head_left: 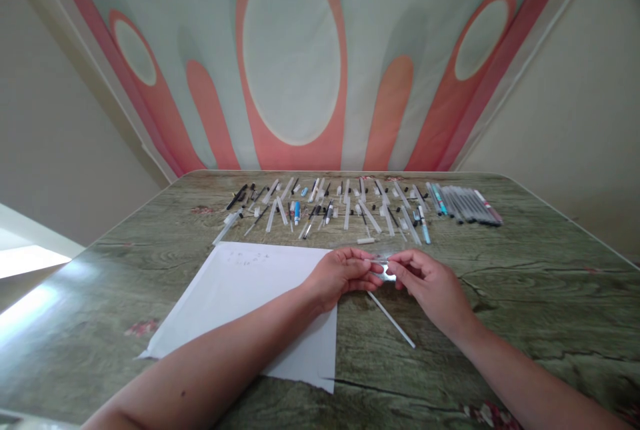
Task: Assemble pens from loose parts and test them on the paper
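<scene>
Near the right edge of the white paper, my left hand [345, 278] and my right hand [431, 287] meet fingertip to fingertip. Both are closed on a slim, clear plastic piece [380, 260], perhaps a pen part; the fingers cover most of it. Under the hands a bright, shiny spot shows on the table, and I cannot tell what causes it. A thin white stick [393, 321] lies slantwise on the wood just below my fingers. The sheet of paper [240, 303] bears faint pen marks near its top and is partly hidden by my left forearm.
Across the back of the wood-patterned table [525, 297] lie rows of taken-apart pens, with clear barrels [347, 213], caps and dark refills. A blue-labelled pen part [297, 212] is among them. Several grey pens [467, 205] lie side by side at the right. A patterned cloth [293, 157] hangs behind.
</scene>
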`<state>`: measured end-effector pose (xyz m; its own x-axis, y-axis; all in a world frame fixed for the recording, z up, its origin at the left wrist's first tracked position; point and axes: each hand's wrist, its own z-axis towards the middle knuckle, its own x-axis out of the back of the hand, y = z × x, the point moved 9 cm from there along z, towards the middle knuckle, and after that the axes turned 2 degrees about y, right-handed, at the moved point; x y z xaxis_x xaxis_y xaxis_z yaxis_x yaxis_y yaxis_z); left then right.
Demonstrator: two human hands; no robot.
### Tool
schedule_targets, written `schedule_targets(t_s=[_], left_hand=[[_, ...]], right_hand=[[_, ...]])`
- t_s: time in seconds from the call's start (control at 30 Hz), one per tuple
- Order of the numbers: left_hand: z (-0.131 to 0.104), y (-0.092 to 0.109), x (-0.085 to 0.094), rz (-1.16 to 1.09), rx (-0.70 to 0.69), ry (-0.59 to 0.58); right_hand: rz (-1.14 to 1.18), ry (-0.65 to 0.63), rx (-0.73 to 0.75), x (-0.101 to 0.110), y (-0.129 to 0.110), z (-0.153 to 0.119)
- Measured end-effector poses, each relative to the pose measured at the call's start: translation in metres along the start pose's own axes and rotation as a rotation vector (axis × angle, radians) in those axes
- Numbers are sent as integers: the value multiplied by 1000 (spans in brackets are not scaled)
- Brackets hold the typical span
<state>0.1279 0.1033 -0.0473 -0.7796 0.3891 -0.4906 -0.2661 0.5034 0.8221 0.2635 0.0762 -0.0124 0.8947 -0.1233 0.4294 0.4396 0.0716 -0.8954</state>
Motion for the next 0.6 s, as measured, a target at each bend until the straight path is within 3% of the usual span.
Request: schedule_targets(t_s=[0.6], left_hand=[[-2, 18, 2, 149, -191, 89]], right_hand=[[-4, -70, -30, -7, 5, -1]])
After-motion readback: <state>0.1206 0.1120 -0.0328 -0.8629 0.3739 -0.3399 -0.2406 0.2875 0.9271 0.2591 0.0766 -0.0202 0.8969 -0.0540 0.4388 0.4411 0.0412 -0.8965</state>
